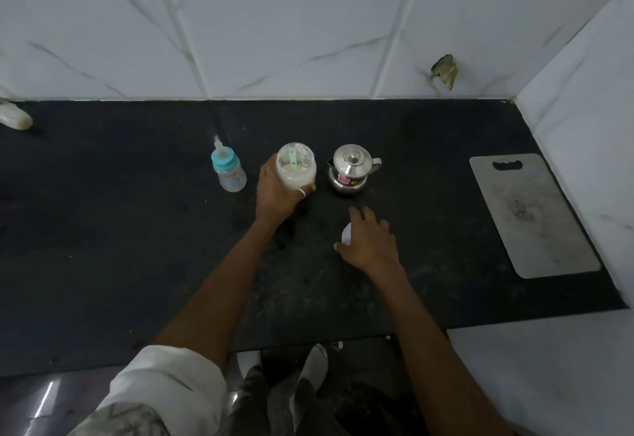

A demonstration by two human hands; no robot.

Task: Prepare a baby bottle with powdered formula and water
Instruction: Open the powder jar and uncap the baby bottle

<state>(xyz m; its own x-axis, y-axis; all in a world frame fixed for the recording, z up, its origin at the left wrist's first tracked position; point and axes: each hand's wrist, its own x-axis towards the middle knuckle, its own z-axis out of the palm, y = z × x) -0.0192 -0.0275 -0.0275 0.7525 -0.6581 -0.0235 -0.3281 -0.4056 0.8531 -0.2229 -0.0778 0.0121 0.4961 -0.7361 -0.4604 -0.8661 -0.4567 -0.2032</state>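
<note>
Rolled white sleeve (161, 380) sat nearest the lens, on the left forearm. Head view: left hand (276, 192) gripped the powder jar (296, 169) from the side, fingers wrapped round its wall. Jar was upright at mid dark counter (103, 229), clear, open-topped, with white powder inside and a pale green scoop (292, 161) lying in it. Right hand (370, 240) lay over a white lid (347, 233) on the counter, fingers bent and spread; grip or mere rest could not be told. Baby bottle (229, 171) stood upright left of the jar, apart from it: clear body, blue collar, clear teat. Lidded steel pot (350, 169) with a pink sticker stood just right of the jar. Metal board (531, 216) lay far right.
</note>
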